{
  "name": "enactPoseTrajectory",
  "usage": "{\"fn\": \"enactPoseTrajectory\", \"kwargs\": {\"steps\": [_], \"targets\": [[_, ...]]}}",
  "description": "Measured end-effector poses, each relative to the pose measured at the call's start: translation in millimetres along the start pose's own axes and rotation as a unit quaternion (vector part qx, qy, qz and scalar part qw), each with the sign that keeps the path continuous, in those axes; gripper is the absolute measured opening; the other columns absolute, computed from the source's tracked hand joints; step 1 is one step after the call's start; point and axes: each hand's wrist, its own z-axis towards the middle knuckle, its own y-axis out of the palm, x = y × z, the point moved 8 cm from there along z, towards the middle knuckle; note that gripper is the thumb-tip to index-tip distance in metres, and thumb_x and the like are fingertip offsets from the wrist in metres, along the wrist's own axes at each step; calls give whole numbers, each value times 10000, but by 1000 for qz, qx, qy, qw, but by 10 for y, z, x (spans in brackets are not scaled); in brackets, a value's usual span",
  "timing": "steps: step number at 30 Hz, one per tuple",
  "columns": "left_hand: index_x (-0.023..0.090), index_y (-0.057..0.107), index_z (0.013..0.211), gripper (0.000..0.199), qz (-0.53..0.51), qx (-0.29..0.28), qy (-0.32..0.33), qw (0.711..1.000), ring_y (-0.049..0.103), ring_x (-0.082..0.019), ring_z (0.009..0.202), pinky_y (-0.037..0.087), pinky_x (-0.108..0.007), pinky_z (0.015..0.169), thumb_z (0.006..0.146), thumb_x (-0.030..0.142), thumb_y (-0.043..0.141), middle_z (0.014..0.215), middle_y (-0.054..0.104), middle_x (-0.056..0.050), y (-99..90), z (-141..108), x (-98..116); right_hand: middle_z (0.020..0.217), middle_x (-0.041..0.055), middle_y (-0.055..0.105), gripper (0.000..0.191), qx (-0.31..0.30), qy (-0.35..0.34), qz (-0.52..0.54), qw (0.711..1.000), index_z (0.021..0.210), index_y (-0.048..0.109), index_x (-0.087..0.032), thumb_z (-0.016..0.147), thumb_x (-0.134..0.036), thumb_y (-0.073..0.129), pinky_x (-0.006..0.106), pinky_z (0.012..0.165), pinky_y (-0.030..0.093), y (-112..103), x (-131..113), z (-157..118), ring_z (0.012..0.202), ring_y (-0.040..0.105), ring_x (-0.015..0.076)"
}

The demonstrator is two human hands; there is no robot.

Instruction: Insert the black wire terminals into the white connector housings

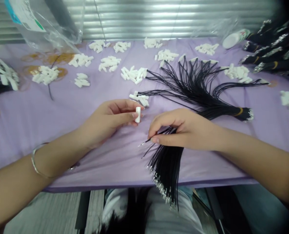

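Plastic pieces (pixel 109 63) lie left of the cord bundle (pixel 195 91) on the cloth (pixel 37 130).

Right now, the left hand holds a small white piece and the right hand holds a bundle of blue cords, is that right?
Not quite: the cords are black, not blue, as the head view shows. The rest stands: the left hand holds a small white piece, and the right hand holds the bundle.
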Motion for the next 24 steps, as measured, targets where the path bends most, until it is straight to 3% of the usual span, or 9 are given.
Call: {"fn": "enactPoseTrajectory", "kwargs": {"steps": [6,12,24], "targets": [[153,685,911,172,-61,-27,-27,997,614,-111,726,499,-233,734,739,157,670,800,658,-28,29,-21,-45,623,-14,603,66,107,89,36,990,711,645,-127,729,-184,618,186,525,402,-118,99,-18,563,507,64],[146,688,915,162,-90,-41,-7,995,611,-95,702,510,-207,709,763,121,637,772,651,-21,59,-44,5,545,-25,522,105,184,163,66,967,615,579,-123,673,-190,634,181,431,318,-275,229,-61,475,414,51],[138,688,901,148,-77,-37,-3,996,617,-94,683,515,-202,694,762,117,640,774,655,-28,51,-37,-6,530,-35,513,81,182,142,31,972,596,572,-126,660,-145,617,178,432,316,-262,210,-63,473,412,47]]}}
